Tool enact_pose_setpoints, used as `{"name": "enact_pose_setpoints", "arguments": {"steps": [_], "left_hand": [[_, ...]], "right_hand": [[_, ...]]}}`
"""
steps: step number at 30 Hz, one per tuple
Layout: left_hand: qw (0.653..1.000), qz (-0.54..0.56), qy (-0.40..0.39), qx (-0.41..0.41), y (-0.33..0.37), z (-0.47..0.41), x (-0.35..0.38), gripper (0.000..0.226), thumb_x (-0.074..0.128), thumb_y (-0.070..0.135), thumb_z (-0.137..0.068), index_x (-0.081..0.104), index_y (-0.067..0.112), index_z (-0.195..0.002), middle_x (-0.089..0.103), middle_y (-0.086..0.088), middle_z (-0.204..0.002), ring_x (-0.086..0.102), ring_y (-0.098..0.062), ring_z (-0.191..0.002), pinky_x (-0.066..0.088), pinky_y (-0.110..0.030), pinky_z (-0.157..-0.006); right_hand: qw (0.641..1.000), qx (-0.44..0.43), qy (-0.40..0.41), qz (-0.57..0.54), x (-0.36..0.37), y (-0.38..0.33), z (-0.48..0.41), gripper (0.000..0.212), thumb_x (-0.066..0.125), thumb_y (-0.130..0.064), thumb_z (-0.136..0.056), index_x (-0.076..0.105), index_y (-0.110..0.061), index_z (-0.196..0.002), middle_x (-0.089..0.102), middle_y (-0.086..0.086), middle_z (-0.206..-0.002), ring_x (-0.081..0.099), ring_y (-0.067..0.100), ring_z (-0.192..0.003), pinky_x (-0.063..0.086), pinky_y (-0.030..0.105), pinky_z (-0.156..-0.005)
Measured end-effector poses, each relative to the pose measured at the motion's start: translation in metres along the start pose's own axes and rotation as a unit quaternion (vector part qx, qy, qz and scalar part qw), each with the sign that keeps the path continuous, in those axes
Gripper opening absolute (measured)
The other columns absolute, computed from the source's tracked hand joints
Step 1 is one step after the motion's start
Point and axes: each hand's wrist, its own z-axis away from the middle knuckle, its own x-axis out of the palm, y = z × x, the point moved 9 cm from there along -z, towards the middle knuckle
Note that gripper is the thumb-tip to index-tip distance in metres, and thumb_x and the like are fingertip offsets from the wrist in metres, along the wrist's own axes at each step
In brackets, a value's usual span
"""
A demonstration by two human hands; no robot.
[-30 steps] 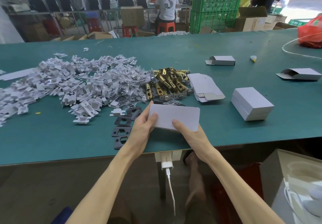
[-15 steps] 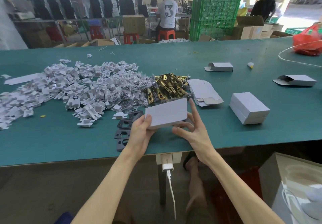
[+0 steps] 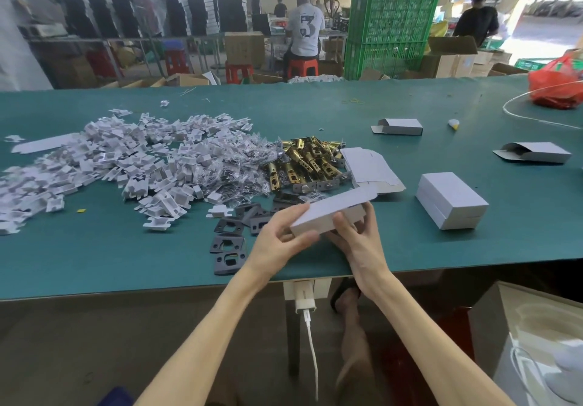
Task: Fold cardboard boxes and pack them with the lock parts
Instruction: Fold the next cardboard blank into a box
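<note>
A small white folded cardboard box (image 3: 328, 211) is being held tilted just above the near edge of the green-topped table (image 3: 126, 263). The left hand (image 3: 277, 244) is pinching its near-left corner. The right hand (image 3: 356, 241) is gripping its right side from below. A pile of brass lock latches (image 3: 303, 165) is lying just beyond it.
</note>
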Motion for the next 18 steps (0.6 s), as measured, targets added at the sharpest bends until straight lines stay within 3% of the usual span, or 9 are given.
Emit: {"name": "enact_pose_setpoints", "arguments": {"steps": [2, 5, 7, 9, 14, 18], "left_hand": [[0.994, -0.107, -0.009, 0.024, 0.002, -0.001, 0.006, 0.078, 0.087, 0.042, -0.076, 0.056, 0.027, -0.146, 0.051, 0.007, -0.146, 0.049, -0.009, -0.136, 0.049, -0.026, -0.104], [0.986, -0.161, 0.019, 0.049, 0.006, 0.000, 0.009, 0.071, 0.087, 0.039, -0.081, 0.056, 0.022, -0.143, 0.057, 0.005, -0.137, 0.053, -0.012, -0.129, 0.048, -0.033, -0.105], [0.993, -0.098, 0.045, 0.039, 0.006, 0.001, 0.003, 0.050, 0.081, 0.039, -0.087, 0.065, 0.024, -0.131, 0.069, 0.005, -0.124, 0.064, -0.010, -0.115, 0.054, -0.034, -0.096], [0.997, -0.034, 0.059, 0.030, 0.006, 0.003, -0.001, 0.033, 0.080, 0.037, -0.087, 0.070, 0.029, -0.118, 0.075, 0.007, -0.111, 0.069, -0.010, -0.105, 0.055, -0.030, -0.088], [0.996, 0.053, 0.059, 0.027, 0.007, 0.004, -0.007, 0.035, 0.084, 0.023, -0.082, 0.074, 0.019, -0.116, 0.078, -0.001, -0.112, 0.073, -0.016, -0.105, 0.057, -0.026, -0.086], [0.993, 0.091, 0.078, 0.015, 0.003, 0.005, -0.014, 0.038, 0.087, 0.028, -0.078, 0.075, 0.021, -0.114, 0.078, 0.001, -0.110, 0.073, -0.014, -0.104, 0.056, -0.023, -0.084]], "right_hand": [[1.000, 0.008, -0.005, 0.022, 0.002, 0.000, 0.000, 0.114, 0.093, -0.063, -0.050, 0.039, -0.035, -0.147, 0.068, -0.001, -0.124, 0.067, 0.020, -0.116, 0.056, 0.042, -0.099], [0.993, -0.010, -0.046, 0.110, 0.008, -0.002, 0.002, 0.107, 0.085, -0.072, -0.055, 0.037, -0.047, -0.146, 0.067, -0.003, -0.122, 0.065, 0.017, -0.116, 0.054, 0.036, -0.099], [0.982, -0.030, -0.077, 0.172, 0.015, -0.004, 0.003, 0.089, 0.079, -0.074, -0.064, 0.040, -0.057, -0.141, 0.066, -0.010, -0.123, 0.062, 0.010, -0.117, 0.052, 0.022, -0.093], [0.975, -0.030, -0.093, 0.198, 0.019, -0.003, 0.003, 0.081, 0.076, -0.069, -0.072, 0.043, -0.053, -0.144, 0.066, -0.017, -0.125, 0.061, 0.006, -0.118, 0.050, 0.018, -0.092], [0.970, -0.024, -0.103, 0.217, 0.021, 0.002, 0.003, 0.048, 0.064, -0.043, -0.095, 0.052, -0.040, -0.142, 0.063, -0.012, -0.132, 0.056, -0.001, -0.120, 0.044, 0.020, -0.100], [0.968, -0.023, -0.100, 0.230, 0.022, 0.004, 0.002, 0.041, 0.059, -0.025, -0.101, 0.056, -0.030, -0.142, 0.058, -0.005, -0.133, 0.054, 0.002, -0.121, 0.046, 0.025, -0.105]]}}
